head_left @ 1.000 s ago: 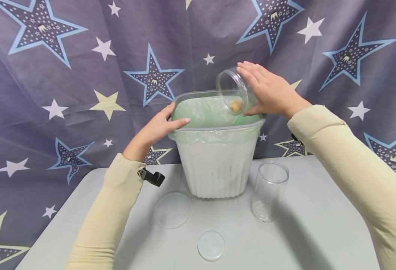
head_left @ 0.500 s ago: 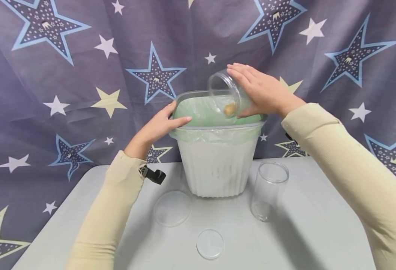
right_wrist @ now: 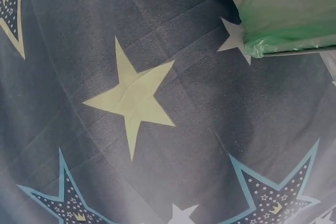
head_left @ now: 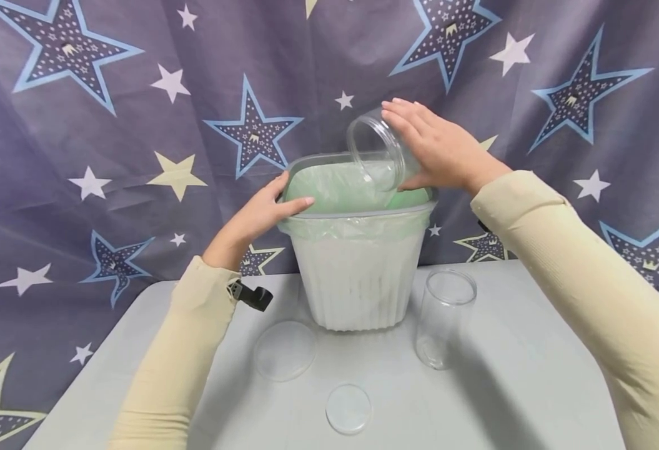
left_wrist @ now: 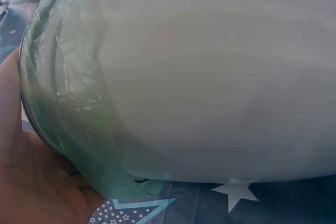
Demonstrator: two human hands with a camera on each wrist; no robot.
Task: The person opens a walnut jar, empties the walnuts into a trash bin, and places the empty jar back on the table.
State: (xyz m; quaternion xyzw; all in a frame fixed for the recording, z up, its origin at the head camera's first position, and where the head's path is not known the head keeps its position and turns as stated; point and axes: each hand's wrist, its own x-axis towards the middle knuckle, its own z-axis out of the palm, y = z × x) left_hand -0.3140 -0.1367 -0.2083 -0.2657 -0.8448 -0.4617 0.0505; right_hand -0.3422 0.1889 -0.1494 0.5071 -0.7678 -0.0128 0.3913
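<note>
In the head view a white ribbed trash bin [head_left: 360, 275] stands on the table, lined with a green plastic bag [head_left: 329, 187] folded over its grey rim. My left hand [head_left: 258, 212] grips the rim at its left corner, thumb along the front edge; the left wrist view shows the palm [left_wrist: 47, 182] against the bag-covered edge. My right hand [head_left: 436, 147] holds a clear plastic jar [head_left: 382, 153] on its side above the bin, mouth facing left and down. Nothing shows inside the jar. The right wrist view has the bag's green edge [right_wrist: 294, 24] but no hand.
A second, taller clear jar [head_left: 446, 319] stands uncapped to the right of the bin. Two clear round lids, a larger one [head_left: 285, 351] and a smaller one [head_left: 348, 409], lie on the grey table [head_left: 413, 412] in front. A star-patterned curtain [head_left: 138, 125] hangs close behind.
The small yellowish-brown lump seen in the jar earlier is out of sight now. The jar in my right hand has shifted slightly left over the bin. My left hand stays on the rim.
</note>
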